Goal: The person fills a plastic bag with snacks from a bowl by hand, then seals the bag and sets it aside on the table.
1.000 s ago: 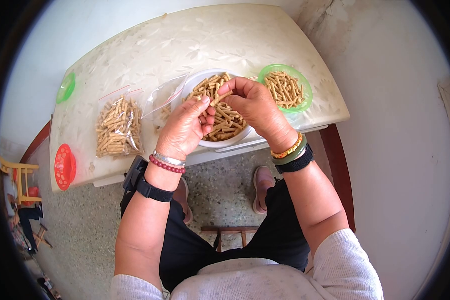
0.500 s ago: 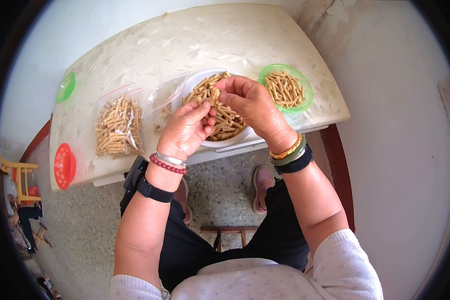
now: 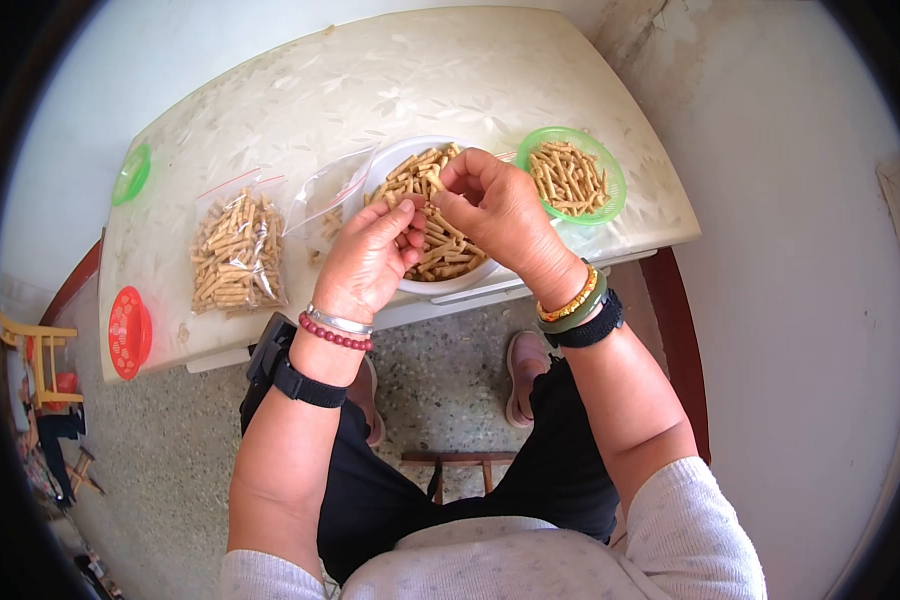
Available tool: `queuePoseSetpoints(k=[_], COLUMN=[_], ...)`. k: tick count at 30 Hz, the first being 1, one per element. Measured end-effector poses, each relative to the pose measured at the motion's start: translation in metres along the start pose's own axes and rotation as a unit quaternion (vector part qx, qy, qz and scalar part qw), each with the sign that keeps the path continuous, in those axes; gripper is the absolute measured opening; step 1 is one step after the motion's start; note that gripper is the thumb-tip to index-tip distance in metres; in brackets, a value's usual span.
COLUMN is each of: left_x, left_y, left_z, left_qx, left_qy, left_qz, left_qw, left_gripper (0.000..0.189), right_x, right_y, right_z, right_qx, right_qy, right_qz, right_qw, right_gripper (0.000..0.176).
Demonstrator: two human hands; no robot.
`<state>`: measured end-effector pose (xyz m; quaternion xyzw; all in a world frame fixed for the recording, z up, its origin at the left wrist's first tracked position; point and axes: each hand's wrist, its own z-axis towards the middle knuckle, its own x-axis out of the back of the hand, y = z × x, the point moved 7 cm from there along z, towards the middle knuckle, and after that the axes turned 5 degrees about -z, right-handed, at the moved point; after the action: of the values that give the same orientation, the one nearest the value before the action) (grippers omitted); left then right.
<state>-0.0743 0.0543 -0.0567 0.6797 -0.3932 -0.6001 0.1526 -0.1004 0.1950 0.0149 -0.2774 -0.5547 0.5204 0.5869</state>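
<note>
Both of my hands are raised over a white bowl (image 3: 403,150) heaped with short tan snack sticks (image 3: 458,255). My right hand (image 3: 510,215) pinches a pale tan stick piece (image 3: 435,180) between thumb and fingertips. Close beside it, my left hand (image 3: 370,255) has its thumb pressed to curled fingers; whatever it may hold is too small to make out. Left of the bowl lies a clear zip bag (image 3: 330,190) with a few sticks in or near it. Farther left sits a clear bag filled with sticks (image 3: 238,250).
A green basket (image 3: 610,170) with more sticks stands right of the bowl. On the table's left side are a red openwork dish (image 3: 130,333) and a green dish (image 3: 131,175). The pale table (image 3: 420,70) meets a wall on the right. A wooden stool (image 3: 460,460) shows below me.
My hands have drawn slightly apart. The stick piece, between both hands earlier, is now at my right fingertips. The bowl, bags and basket have stayed in place.
</note>
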Motion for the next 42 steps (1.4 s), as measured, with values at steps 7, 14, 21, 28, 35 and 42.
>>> queuePoseSetpoints(k=[7,14,21,28,35,42], left_x=[-0.001,-0.001,-0.001,-0.005,-0.011,-0.020], left_y=[0.009,0.008,0.003,0.003,0.010,0.005], left_z=[-0.001,-0.001,0.000,0.000,-0.009,-0.011], left_qx=[-0.033,-0.035,-0.014,-0.003,-0.082,-0.257], left_qy=[0.012,0.012,-0.020,-0.046,0.043,-0.047], left_qz=[-0.011,0.003,-0.063,-0.067,0.317,0.453], left_qw=[0.999,0.999,0.998,0.997,0.944,0.852], left_gripper=[0.015,0.014,0.012,0.010,0.016,0.019], right_x=[0.004,-0.001,-0.004,-0.014,-0.023,-0.051], right_y=[-0.015,-0.018,-0.008,0.001,-0.002,-0.054], right_z=[-0.003,-0.004,-0.003,-0.003,0.011,0.019], right_qx=[0.070,0.089,0.036,-0.006,0.009,0.140], right_qy=[0.035,0.020,-0.017,-0.058,-0.003,0.027], right_qz=[-0.142,-0.138,-0.072,0.010,0.130,-0.063], right_qw=[0.987,0.986,0.997,0.998,0.992,0.988], right_gripper=[0.014,0.015,0.017,0.009,0.006,0.011])
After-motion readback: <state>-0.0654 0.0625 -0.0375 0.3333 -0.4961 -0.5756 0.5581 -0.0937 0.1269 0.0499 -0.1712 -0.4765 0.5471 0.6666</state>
